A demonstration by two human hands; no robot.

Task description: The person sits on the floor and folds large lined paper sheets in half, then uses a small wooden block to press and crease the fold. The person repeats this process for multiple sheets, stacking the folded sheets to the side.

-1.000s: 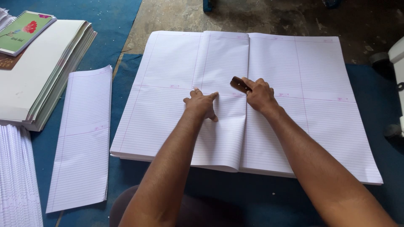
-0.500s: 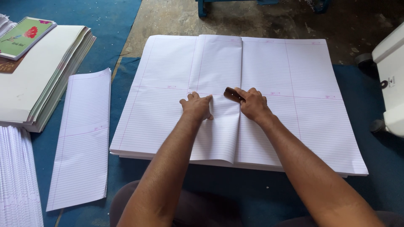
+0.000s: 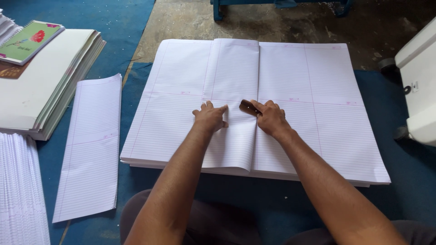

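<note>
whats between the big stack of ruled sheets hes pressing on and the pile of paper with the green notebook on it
In the head view, a single folded strip of ruled white paper lies there on the blue mat, apart from both the large ruled stack and the left-hand pile.

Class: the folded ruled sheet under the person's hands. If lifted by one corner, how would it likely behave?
The folded ruled sheet looks thin, so it would probably droop and feel light. Its free edge already lifts off the paper stack, so it may spring open once the left hand lets go.
</note>
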